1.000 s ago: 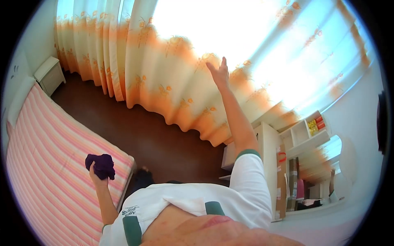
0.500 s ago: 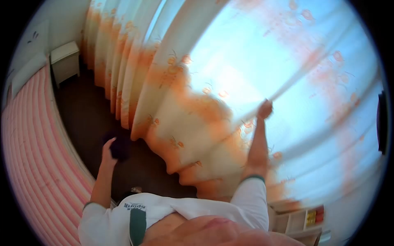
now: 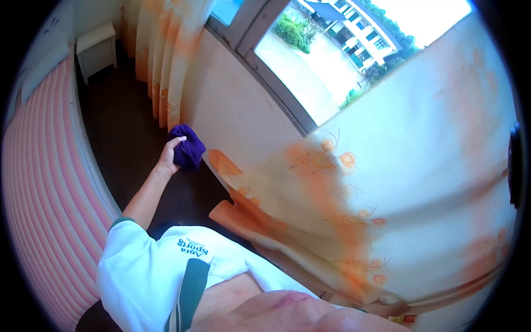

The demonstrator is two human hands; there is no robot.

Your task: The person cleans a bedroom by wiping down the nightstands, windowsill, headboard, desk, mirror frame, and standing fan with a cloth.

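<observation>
My left hand (image 3: 170, 156) is closed around a bunched purple cloth (image 3: 188, 148), held out over the dark floor between the bed and the window wall. My right hand does not show; the large white-and-orange flowered curtain (image 3: 409, 160) fills the right side, where that arm was. This curtain is drawn aside and billows toward me, its lower hem folded near my chest. Beyond its edge the window (image 3: 310, 77) is uncovered, with a grey frame (image 3: 276, 91).
A bed with a pink-striped cover (image 3: 47, 182) runs along the left. A white nightstand (image 3: 97, 50) stands at the far left corner, beside another gathered curtain (image 3: 160, 66). A pale wall (image 3: 232, 99) lies below the window. Outside are a building and greenery.
The curtain has swung to the right, uncovering the window and wall. My right hand, earlier gripping the curtain, has gone out of sight. My left hand has risen forward with the purple cloth.
</observation>
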